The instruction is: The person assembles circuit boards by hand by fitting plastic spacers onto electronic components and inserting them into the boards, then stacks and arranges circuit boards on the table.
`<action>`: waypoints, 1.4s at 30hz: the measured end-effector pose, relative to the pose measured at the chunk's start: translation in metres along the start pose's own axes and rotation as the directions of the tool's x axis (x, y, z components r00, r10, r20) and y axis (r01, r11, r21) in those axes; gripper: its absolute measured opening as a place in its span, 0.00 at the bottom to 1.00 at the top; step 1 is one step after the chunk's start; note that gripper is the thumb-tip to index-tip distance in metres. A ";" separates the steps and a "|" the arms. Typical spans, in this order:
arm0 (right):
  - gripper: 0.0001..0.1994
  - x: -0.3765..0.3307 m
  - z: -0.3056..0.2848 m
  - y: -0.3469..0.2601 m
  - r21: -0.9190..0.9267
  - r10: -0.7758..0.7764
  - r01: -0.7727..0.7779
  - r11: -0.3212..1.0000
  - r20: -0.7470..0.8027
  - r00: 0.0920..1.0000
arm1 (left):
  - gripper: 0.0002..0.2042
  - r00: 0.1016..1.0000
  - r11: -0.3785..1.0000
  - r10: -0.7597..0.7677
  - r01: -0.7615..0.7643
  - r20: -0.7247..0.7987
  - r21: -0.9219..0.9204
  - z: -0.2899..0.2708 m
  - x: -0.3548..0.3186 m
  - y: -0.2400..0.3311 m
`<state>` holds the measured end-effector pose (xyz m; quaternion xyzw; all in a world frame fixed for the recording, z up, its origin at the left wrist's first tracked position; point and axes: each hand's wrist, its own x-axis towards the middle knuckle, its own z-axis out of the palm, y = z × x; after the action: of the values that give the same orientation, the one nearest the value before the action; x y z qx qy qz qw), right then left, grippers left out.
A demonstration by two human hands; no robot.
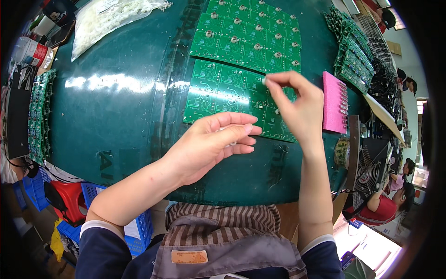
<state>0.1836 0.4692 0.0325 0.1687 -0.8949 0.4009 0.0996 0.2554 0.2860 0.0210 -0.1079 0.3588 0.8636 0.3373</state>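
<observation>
My left hand (211, 142) hovers over the near edge of a green circuit board panel (218, 90), fingers curled around small white parts that barely show. My right hand (297, 104) is raised over the panel's right side, thumb and forefinger pinching one small white component (264, 81). A second green panel (246, 35) lies farther back, with white parts fitted on its boards. Both panels rest on a dark green table (116, 125).
A clear bag of white parts (109, 18) lies at the back left. Stacked green boards stand at the left edge (39, 114) and back right (353, 51). A pink foam block (335, 103) sits at the right, a fan (368, 173) beyond it. Other people sit at the far right.
</observation>
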 end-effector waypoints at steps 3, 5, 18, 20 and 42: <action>0.05 0.013 0.003 0.012 -0.058 0.053 -0.049 0.997 0.059 0.997 | 0.13 0.999 0.998 -0.035 0.034 -0.005 -0.053 0.001 0.000 -0.001; 0.05 0.016 0.003 0.013 -0.065 0.056 -0.051 0.997 0.077 0.995 | 0.11 0.999 0.993 -0.033 0.034 0.008 -0.109 -0.002 0.001 -0.003; 0.04 0.015 0.006 0.008 -0.100 0.054 -0.045 0.994 0.097 0.994 | 0.11 1.000 0.999 -0.003 0.003 0.008 -0.033 -0.007 0.002 -0.008; 0.03 0.012 0.008 0.008 -0.089 0.050 -0.043 0.995 0.079 0.996 | 0.12 1.000 0.999 -0.028 0.028 -0.004 -0.027 -0.005 0.002 -0.007; 0.06 0.022 -0.127 0.113 -0.611 0.231 -0.302 0.732 -0.195 0.953 | 0.12 0.996 0.995 -0.081 0.079 0.026 0.066 0.000 -0.003 -0.005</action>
<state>0.1259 0.6300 0.0451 -0.0266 -0.9854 0.0941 0.1394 0.2610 0.2869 0.0197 -0.0990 0.3771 0.8388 0.3800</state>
